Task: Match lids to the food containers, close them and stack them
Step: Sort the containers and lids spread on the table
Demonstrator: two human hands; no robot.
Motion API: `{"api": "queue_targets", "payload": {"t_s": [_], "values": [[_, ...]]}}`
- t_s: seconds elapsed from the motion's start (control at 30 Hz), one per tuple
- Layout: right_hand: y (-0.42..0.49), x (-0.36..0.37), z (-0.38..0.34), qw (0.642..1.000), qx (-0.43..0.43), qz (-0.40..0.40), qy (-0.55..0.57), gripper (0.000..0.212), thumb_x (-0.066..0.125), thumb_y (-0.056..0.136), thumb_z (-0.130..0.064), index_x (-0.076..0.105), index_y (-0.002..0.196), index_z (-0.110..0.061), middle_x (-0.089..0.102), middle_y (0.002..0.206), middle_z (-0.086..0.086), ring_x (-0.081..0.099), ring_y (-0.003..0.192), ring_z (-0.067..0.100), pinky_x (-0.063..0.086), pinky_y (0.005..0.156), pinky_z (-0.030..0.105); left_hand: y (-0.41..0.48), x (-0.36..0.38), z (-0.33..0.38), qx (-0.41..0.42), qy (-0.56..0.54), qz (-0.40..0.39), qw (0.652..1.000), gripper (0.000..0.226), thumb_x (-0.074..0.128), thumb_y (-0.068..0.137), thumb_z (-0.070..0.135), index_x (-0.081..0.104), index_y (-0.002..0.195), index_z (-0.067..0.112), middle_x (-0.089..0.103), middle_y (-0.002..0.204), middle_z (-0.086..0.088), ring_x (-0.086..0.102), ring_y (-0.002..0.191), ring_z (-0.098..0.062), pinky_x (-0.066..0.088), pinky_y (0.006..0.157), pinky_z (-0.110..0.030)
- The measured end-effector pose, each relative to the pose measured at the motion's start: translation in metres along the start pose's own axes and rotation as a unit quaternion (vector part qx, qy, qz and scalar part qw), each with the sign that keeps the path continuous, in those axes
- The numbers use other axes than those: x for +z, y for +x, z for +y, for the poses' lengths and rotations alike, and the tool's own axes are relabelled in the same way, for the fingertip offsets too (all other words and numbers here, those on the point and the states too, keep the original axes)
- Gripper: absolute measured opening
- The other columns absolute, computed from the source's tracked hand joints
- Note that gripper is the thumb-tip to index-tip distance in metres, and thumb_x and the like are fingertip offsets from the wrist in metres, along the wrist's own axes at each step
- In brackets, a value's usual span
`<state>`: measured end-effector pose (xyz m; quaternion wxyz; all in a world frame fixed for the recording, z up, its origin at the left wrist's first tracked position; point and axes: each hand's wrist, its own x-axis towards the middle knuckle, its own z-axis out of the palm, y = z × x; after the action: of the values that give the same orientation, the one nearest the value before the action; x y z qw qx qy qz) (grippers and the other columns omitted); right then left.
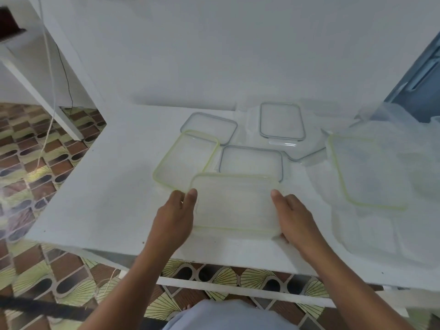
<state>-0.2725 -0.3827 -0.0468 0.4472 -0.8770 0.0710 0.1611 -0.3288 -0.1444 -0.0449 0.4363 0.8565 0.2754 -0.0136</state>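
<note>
Front lid (235,206), green-rimmed, gripped at both short ends low over the front of the white table (107,186)
Left hand (175,213) pinches its left end, thumb on top; right hand (294,216) holds its right end, thumb on top, fingers curled under the near corner. Just behind on the left lies the left green-rimmed lid (184,160), its near corner hidden. A middle grey-rimmed lid (251,163) sits directly behind, 2 back grey-rimmed lids (282,121) lie nearer the wall, and at right a right green-rimmed lid (367,172) rests on blurred clear containers (373,236)
</note>
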Motion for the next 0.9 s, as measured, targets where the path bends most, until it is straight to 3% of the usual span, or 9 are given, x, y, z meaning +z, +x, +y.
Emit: {"api": "queue_targets", "payload": {"t_s": [0.13, 0.27, 0.37, 0.53, 0.7, 0.83, 0.9], "values": [[-0.005, -0.002, 0.002, 0.997, -0.014, 0.007, 0.076, 0.056, 0.039, 0.095, -0.066, 0.036, 0.073, -0.014, 0.043, 0.069, 0.002, 0.044, 0.062, 0.019, 0.037, 0.061, 0.034, -0.006, -0.007, 0.001, 0.016, -0.055, 0.032, 0.998, 0.054, 0.041, 0.104, 0.056, 0.046, 0.079, 0.008, 0.048, 0.069, 0.000, 0.044, 0.065, -0.020, 0.035, 0.063, -0.038], [-0.004, -0.011, -0.005, 0.991, -0.016, -0.014, 0.131, 0.079, 0.041, 0.087, -0.079, 0.044, 0.089, 0.000, 0.043, 0.073, 0.004, 0.041, 0.061, 0.017, 0.033, 0.057, 0.032, -0.012, -0.025, 0.010, 0.049, -0.095, 0.074, 0.991, 0.060, 0.042, 0.102, 0.058, 0.050, 0.087, 0.001, 0.046, 0.069, -0.003, 0.043, 0.063, -0.020, 0.034, 0.062, -0.040], [0.002, -0.016, -0.021, 0.991, -0.051, -0.014, 0.120, 0.088, 0.038, 0.078, -0.087, 0.046, 0.092, -0.001, 0.046, 0.074, 0.005, 0.042, 0.064, 0.019, 0.034, 0.060, 0.036, -0.014, -0.034, 0.015, 0.066, -0.090, 0.101, 0.989, 0.063, 0.039, 0.103, 0.059, 0.051, 0.089, -0.001, 0.048, 0.071, -0.012, 0.044, 0.065, -0.022, 0.034, 0.062, -0.040], [0.014, -0.007, -0.048, 0.990, -0.099, -0.023, 0.093, 0.068, 0.038, 0.086, -0.081, 0.034, 0.072, -0.014, 0.038, 0.062, -0.004, 0.040, 0.060, 0.020, 0.036, 0.061, 0.038, -0.007, -0.049, 0.013, 0.059, -0.088, 0.140, 0.985, 0.060, 0.038, 0.104, 0.056, 0.046, 0.083, 0.001, 0.043, 0.066, -0.001, 0.041, 0.062, -0.018, 0.032, 0.061, -0.039], [0.034, 0.017, -0.089, 0.985, -0.167, 0.030, -0.004, 0.060, 0.033, 0.098, -0.066, 0.039, 0.065, -0.017, 0.050, 0.054, 0.001, 0.059, 0.059, 0.033, 0.051, 0.062, 0.043, 0.029, -0.084, 0.012, 0.070, -0.097, 0.176, 0.977, 0.054, 0.041, 0.106, 0.050, 0.043, 0.079, 0.004, 0.043, 0.065, 0.001, 0.041, 0.062, -0.020, 0.033, 0.061, -0.039], [0.062, 0.047, -0.148, 0.973, -0.207, 0.071, -0.077, 0.058, 0.030, 0.104, -0.053, 0.041, 0.061, -0.016, 0.052, 0.058, 0.003, 0.053, 0.061, 0.023, 0.037, 0.055, 0.036, 0.089, -0.119, 0.007, 0.063, -0.106, 0.179, 0.976, 0.048, 0.042, 0.106, 0.046, 0.050, 0.079, 0.007, 0.051, 0.072, 0.001, 0.047, 0.070, -0.023, 0.037, 0.067, -0.041], [0.083, 0.066, -0.178, 0.971, -0.203, 0.074, -0.098, 0.059, 0.028, 0.106, -0.050, 0.045, 0.062, -0.015, 0.053, 0.062, 0.002, 0.051, 0.064, 0.023, 0.035, 0.060, 0.036, 0.125, -0.137, 0.004, 0.061, -0.106, 0.178, 0.976, 0.046, 0.042, 0.106, 0.045, 0.057, 0.083, 0.008, 0.056, 0.078, 0.000, 0.051, 0.076, -0.025, 0.039, 0.072, -0.042]]}}
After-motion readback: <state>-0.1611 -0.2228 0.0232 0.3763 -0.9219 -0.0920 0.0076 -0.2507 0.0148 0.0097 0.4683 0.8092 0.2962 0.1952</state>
